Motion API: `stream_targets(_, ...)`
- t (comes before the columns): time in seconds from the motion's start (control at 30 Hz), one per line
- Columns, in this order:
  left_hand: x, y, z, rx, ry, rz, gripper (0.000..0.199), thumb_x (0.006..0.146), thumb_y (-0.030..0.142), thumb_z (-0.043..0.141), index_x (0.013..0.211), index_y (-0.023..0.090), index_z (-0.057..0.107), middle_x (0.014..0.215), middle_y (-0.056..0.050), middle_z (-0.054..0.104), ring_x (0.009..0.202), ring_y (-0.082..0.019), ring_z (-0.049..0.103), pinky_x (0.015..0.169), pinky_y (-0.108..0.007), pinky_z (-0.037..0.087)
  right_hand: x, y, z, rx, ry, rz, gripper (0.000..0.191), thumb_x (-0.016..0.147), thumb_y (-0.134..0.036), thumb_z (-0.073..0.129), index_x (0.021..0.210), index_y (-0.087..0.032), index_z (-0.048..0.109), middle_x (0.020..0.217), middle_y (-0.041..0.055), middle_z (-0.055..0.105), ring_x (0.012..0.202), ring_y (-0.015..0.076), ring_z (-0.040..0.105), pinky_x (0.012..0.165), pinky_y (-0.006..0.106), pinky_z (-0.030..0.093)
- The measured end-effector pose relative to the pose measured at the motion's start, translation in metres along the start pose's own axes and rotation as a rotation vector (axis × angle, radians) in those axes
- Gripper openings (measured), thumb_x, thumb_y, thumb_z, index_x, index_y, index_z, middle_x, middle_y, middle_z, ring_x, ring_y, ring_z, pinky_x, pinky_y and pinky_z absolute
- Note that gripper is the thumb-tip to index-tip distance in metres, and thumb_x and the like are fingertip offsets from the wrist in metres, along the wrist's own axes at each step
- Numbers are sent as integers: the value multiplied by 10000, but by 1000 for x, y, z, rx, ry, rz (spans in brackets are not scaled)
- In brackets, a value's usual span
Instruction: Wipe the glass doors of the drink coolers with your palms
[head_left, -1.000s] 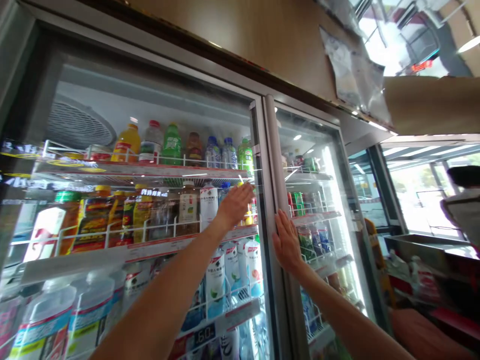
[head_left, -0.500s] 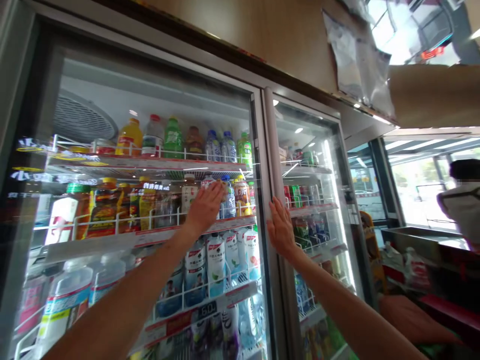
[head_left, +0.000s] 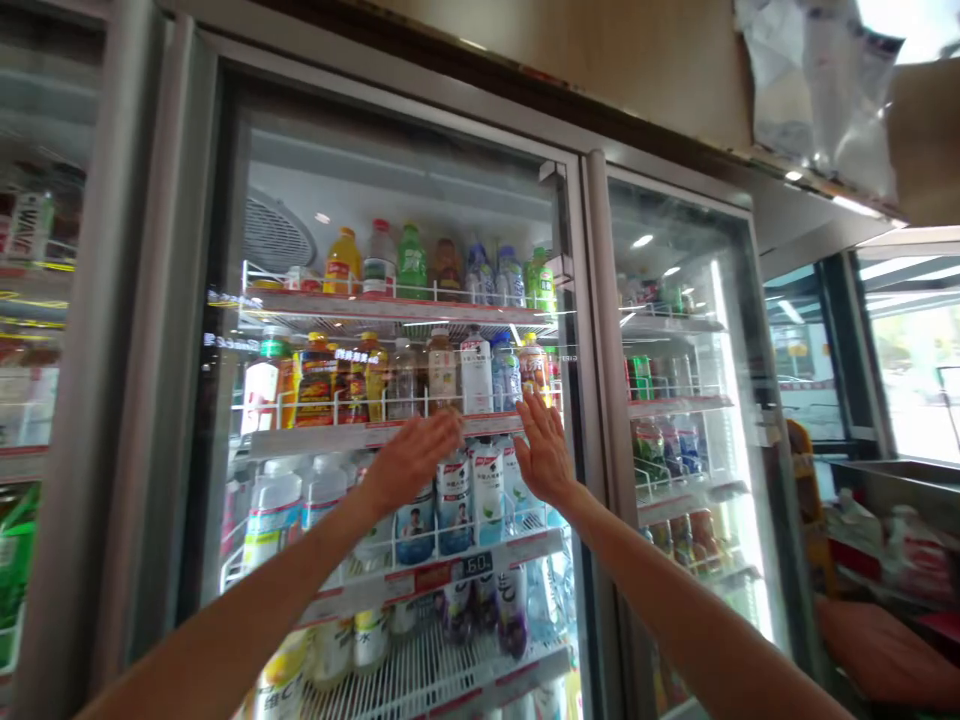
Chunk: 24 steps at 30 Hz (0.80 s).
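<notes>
Both of my hands are raised before the glass door [head_left: 375, 150] of an upright drinks fridge. My left hand [head_left: 415, 457] is stretched flat with nothing in it, in front of the shelf edge below the middle row. To its right, my right hand [head_left: 545, 446] also has its fingers extended and holds nothing. Whether either hand touches the glass, I cannot tell. Behind them stand a white bottle [head_left: 476, 372], a brown-capped bottle [head_left: 442, 370] and, one shelf lower, several white-and-blue bottles [head_left: 489, 495]. The door's metal frame [head_left: 598, 350] runs upright just right of my right hand.
More bottles, such as a yellow one [head_left: 343, 262], line the top shelf. A second glass door [head_left: 675, 230] is on the right, another fridge section [head_left: 45, 400] on the left. Clear plastic sheeting [head_left: 817, 100] hangs at upper right; plastic bags [head_left: 915, 540] lie at lower right.
My right hand has left the door frame and is now in front of the left-hand glass. My left hand sits lower against the shelves. The view has turned left, showing another fridge section.
</notes>
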<state>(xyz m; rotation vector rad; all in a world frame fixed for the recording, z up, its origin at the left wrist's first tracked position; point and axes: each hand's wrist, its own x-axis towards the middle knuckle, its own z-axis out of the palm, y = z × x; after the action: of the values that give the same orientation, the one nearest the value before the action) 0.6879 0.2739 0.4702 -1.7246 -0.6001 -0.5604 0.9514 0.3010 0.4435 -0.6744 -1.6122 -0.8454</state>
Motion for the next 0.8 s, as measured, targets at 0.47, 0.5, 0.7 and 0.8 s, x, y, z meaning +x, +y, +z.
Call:
stream_targets(0.47, -79, -59, -44, 60, 24, -42, 534, 871, 138, 393, 1381, 293, 364, 1417, -47, 446, 1366, -169, 312, 1141, -440, 225, 12, -33, 27, 46, 6, -70, 562, 919, -233, 335, 1468, -209, 219, 1499, 90, 325, 1418, 219, 203, 1122, 505, 250)
stream_targets(0.5, -87, -47, -44, 16, -36, 122, 530, 871, 134, 393, 1370, 314, 375, 1412, -12, 455, 1357, -138, 327, 1149, -398, 217, 9, -34, 30, 48, -12, -83, 557, 921, -238, 337, 1466, -207, 227, 1493, 95, 335, 1415, 221, 211, 1116, 505, 260)
stream_targets(0.7, -79, -91, -64, 100, -22, -49, 497, 882, 149, 382, 1365, 269, 396, 1407, -47, 453, 1357, -149, 324, 1154, -401, 205, 25, -36, 38, 55, 9, -64, 551, 932, -243, 322, 1471, -233, 209, 1505, 69, 317, 1416, 216, 211, 1134, 505, 215)
stream_targets(0.8, -81, -91, -62, 156, 36, -230, 512, 878, 159, 383, 1384, 239, 372, 1420, -100, 425, 1369, -197, 299, 1132, -464, 238, 28, -44, 39, 59, 32, -56, 554, 933, -243, 325, 1472, -235, 199, 1511, 70, 305, 1420, 214, 196, 1135, 505, 211)
